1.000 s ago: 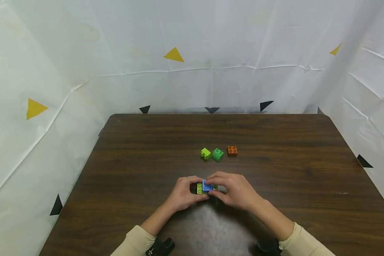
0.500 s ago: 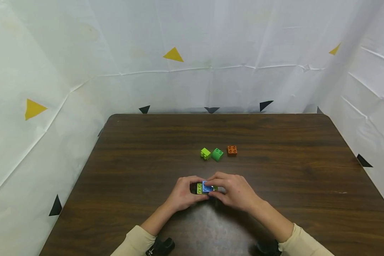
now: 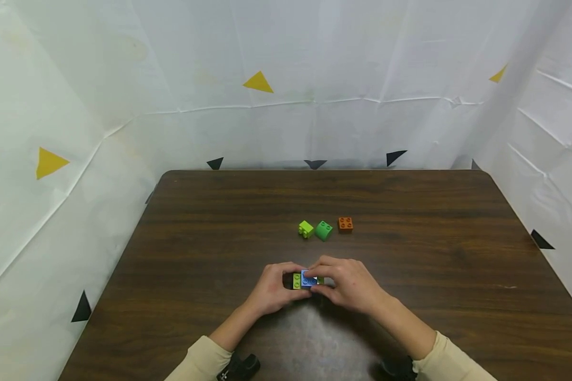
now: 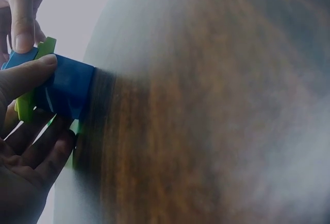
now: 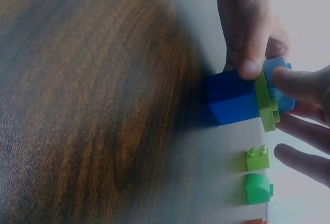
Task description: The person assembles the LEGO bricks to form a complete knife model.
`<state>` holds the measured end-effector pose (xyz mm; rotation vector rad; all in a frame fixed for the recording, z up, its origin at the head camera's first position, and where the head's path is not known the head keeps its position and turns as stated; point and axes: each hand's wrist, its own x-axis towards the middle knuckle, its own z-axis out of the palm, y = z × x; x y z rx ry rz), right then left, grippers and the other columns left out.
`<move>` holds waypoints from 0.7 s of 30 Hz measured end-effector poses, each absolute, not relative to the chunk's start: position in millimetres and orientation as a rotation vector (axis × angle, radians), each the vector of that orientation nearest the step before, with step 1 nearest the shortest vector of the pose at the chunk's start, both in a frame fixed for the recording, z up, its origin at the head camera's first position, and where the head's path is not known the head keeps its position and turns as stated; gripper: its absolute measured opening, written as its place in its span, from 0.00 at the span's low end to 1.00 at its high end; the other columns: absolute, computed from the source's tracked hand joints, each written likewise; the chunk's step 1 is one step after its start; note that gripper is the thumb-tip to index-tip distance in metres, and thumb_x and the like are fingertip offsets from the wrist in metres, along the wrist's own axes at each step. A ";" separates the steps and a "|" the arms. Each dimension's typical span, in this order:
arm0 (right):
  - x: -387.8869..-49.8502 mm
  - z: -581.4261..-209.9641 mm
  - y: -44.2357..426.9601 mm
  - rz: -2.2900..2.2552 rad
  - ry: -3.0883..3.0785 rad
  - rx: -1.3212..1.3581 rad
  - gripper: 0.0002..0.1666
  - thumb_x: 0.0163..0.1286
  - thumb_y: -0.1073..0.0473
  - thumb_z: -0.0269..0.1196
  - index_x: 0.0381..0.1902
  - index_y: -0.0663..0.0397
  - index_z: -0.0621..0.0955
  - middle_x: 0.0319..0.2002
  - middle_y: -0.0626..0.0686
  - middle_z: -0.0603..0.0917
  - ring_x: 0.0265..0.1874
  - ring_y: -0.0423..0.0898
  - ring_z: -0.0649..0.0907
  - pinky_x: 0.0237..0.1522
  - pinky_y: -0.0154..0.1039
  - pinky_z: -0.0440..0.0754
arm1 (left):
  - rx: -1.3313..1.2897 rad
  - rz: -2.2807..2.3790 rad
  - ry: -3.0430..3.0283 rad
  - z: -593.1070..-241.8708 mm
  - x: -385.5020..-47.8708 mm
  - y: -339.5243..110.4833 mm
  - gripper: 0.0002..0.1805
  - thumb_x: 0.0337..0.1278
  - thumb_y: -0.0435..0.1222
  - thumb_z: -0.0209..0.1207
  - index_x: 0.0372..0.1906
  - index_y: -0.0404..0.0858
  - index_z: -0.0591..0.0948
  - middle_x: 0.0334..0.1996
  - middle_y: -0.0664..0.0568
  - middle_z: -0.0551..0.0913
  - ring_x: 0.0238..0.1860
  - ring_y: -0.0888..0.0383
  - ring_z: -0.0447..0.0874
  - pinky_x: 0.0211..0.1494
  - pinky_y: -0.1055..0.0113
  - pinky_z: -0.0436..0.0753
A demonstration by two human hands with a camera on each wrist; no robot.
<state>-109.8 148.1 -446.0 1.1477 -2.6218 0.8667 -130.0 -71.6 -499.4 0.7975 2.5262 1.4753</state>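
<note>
A small stack of building bricks stands on the wooden table, between both hands. Its base is a dark blue block point(image 5: 234, 103), topped by a lime green plate point(image 3: 297, 281) wider than the blue pieces. A light blue brick point(image 3: 307, 282) lies on the plate's studs. With thumb and fingers, my left hand point(image 3: 270, 290) grips the stack around the lime plate and the dark blue block. My right hand point(image 3: 355, 283) pinches the light blue brick, thumb on the near side, and its fingers partly cover the brick in the head view.
Behind the stack lie a lime green brick point(image 3: 306, 229) on its side, a green curved brick point(image 3: 323, 230) and an orange-brown brick point(image 3: 345, 224). A white sheet with yellow and black triangles surrounds the table point(image 3: 219, 211).
The light blue brick, pinched by the right hand, has shifted very slightly toward the person over the lime plate. Both hands stay nearly in place, and the loose bricks have not moved.
</note>
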 end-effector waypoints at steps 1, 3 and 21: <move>-109.8 -445.8 148.0 0.863 -2.622 1.148 0.16 0.59 0.55 0.74 0.47 0.45 0.88 0.42 0.39 0.83 0.33 0.38 0.83 0.31 0.34 0.79 | 0.795 1.475 2.527 -499.2 -130.1 -71.5 0.22 0.40 0.40 0.78 0.46 0.46 0.87 0.41 0.63 0.86 0.43 0.65 0.82 0.49 0.66 0.79; -109.9 -445.9 147.9 0.858 -2.624 1.148 0.16 0.59 0.55 0.74 0.46 0.45 0.87 0.42 0.39 0.83 0.32 0.37 0.83 0.30 0.33 0.79 | 0.791 1.476 2.528 -499.1 -130.1 -71.3 0.22 0.40 0.40 0.78 0.46 0.46 0.87 0.41 0.63 0.86 0.44 0.65 0.82 0.49 0.65 0.79; -109.9 -446.3 146.5 0.827 -2.658 1.120 0.17 0.57 0.56 0.75 0.45 0.42 0.87 0.37 0.38 0.82 0.21 0.37 0.77 0.23 0.29 0.71 | 0.794 1.498 2.515 -500.9 -129.6 -71.2 0.21 0.40 0.39 0.78 0.45 0.47 0.87 0.39 0.64 0.86 0.42 0.65 0.82 0.47 0.62 0.80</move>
